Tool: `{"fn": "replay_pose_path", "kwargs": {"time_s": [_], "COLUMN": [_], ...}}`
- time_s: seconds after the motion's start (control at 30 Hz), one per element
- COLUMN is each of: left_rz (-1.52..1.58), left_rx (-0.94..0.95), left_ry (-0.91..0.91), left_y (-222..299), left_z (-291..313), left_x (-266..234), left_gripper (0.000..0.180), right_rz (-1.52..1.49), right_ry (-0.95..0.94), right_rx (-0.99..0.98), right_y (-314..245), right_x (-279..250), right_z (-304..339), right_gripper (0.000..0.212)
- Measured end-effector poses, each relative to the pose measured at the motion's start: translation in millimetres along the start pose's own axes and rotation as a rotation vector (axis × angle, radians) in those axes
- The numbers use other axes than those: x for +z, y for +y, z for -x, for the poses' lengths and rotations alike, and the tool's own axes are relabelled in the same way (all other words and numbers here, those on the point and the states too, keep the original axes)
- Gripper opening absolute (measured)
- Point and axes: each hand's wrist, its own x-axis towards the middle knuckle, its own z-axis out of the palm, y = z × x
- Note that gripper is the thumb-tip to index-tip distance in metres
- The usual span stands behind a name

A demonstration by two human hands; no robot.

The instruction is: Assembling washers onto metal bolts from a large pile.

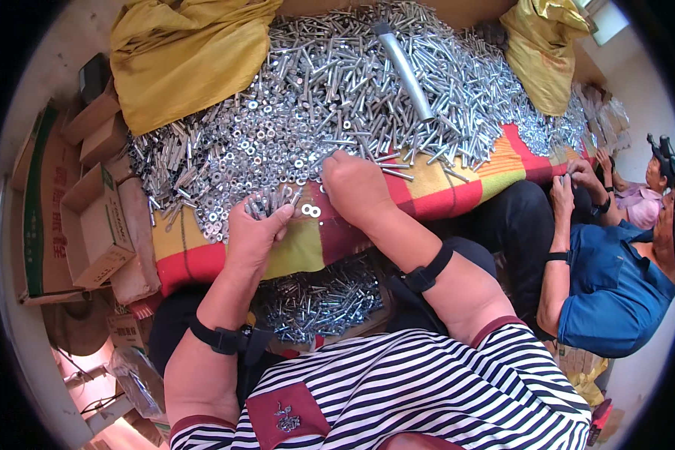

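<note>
My left hand (253, 229) is closed around several silver bolts (266, 204), their ends sticking up above the fingers near the table's front edge. To its right, my right hand (354, 186) reaches to the edge of the heap with its fingers curled together; whatever they pinch is hidden. In front of both hands lies a heap of loose nuts and washers (251, 146). It merges into a large pile of long bolts (345, 75) behind. A few flat washers (310, 211) rest between my hands on the checked cloth (300, 244).
A metal tube (405, 71) lies on the bolts. Yellow sacks (191, 64) (545, 56) flank the pile. Cardboard boxes (97, 225) stand at left. Below the table edge is a box of more bolts (319, 304). A co-worker in blue (615, 277) sits close on my right, another person beyond.
</note>
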Motion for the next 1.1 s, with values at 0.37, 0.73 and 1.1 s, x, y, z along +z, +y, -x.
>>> {"fn": "replay_pose_path", "kwargs": {"time_s": [0.37,0.73,1.1], "left_rz": [0.004,-0.132,-0.151], "left_rx": [-0.059,-0.093,-0.120], "left_ry": [0.054,-0.042,-0.103], "left_y": [7,9,15], "left_z": [7,6,-3], "left_x": [-9,19,23], "left_gripper": [0.011,0.015,0.018], "right_rz": [-0.859,-1.203,-1.053], "right_ry": [-0.108,-0.111,-0.188], "right_rx": [0.359,0.263,0.373], "right_y": [-14,-6,-4], "right_x": [-15,-22,-19], "right_z": [8,25,22], "right_gripper": [0.012,0.009,0.019]}}
